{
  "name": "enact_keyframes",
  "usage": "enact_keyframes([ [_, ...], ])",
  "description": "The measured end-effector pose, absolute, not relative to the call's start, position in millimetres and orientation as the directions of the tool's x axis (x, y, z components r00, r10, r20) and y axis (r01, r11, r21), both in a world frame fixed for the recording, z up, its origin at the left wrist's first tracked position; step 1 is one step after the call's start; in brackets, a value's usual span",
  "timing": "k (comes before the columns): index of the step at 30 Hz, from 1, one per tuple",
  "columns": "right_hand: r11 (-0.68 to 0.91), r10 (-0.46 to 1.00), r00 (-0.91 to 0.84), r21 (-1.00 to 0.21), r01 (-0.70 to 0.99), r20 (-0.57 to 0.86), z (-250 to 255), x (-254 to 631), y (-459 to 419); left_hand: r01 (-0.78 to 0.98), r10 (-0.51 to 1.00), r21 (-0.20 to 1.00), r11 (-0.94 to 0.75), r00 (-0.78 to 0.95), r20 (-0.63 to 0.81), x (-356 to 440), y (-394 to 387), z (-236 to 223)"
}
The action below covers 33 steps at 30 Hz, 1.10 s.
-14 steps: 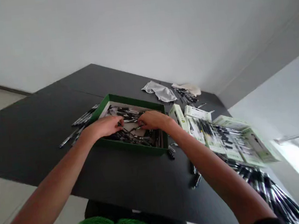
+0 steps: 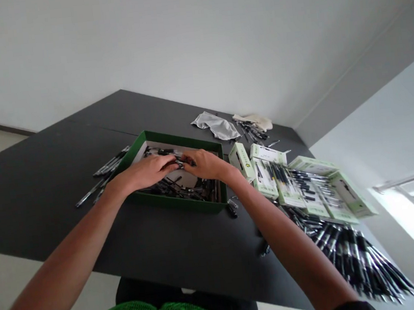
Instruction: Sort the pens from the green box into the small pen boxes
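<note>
My left hand (image 2: 148, 172) and my right hand (image 2: 206, 165) reach over a green cardboard box (image 2: 171, 144) from either side. Their fingertips nearly meet around a small bunch of black pens (image 2: 180, 161) just above the box. The box holds a loose jumble of black pens (image 2: 181, 190) on a white base. My wrists and fingers hide the near middle of the box. I cannot tell exactly how many pens my fingers hold.
The box stands on a dark table (image 2: 48, 196). Loose pens (image 2: 109, 172) lie at its left. Open green-and-white packs of pens (image 2: 303, 189) and a large pen heap (image 2: 346, 253) lie right. Beyond are a grey cloth (image 2: 217, 126) and a cream cloth (image 2: 253, 121).
My hands have drawn closer together and risen towards the far part of the box, with pens now gathered between their fingertips. The view has shifted slightly.
</note>
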State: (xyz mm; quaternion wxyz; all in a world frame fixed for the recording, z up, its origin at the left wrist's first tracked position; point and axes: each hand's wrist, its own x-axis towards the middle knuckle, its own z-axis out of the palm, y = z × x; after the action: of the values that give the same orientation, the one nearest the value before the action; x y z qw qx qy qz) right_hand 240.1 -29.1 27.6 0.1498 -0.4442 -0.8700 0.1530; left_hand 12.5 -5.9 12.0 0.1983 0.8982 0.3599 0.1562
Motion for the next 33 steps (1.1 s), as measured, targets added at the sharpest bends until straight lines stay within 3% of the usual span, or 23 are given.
enact_keyframes([
  [6,0.551,0.804,-0.582,-0.520,0.653,0.122,24.9,229.7,-35.2,0.566,0.676,0.434,-0.701,0.721,0.154,13.0,-5.3,13.2],
  [9,0.528,0.816,-0.545,-0.627,0.572,0.190,30.1,236.7,-44.1,0.561,0.683,0.456,-0.691,0.713,0.157,13.8,-8.4,18.3],
  [15,0.432,0.890,-0.344,-0.799,0.418,0.301,42.4,271.7,-78.3,0.584,0.707,0.487,-0.650,0.700,0.105,15.4,-13.8,25.4],
  [21,0.487,0.871,-0.163,-0.766,0.420,0.464,42.7,308.4,-113.8,0.559,0.675,0.467,-0.685,0.729,0.116,12.7,-10.9,26.4],
  [27,0.289,0.957,-0.001,-0.948,0.137,0.291,30.3,297.1,-125.3,0.497,0.659,0.445,-0.745,0.653,0.374,36.2,-38.8,38.6],
  [33,0.273,0.961,-0.001,-0.955,0.113,0.275,21.2,267.1,-125.0,0.420,0.529,0.330,-0.845,0.745,0.406,78.8,-76.4,30.6],
])
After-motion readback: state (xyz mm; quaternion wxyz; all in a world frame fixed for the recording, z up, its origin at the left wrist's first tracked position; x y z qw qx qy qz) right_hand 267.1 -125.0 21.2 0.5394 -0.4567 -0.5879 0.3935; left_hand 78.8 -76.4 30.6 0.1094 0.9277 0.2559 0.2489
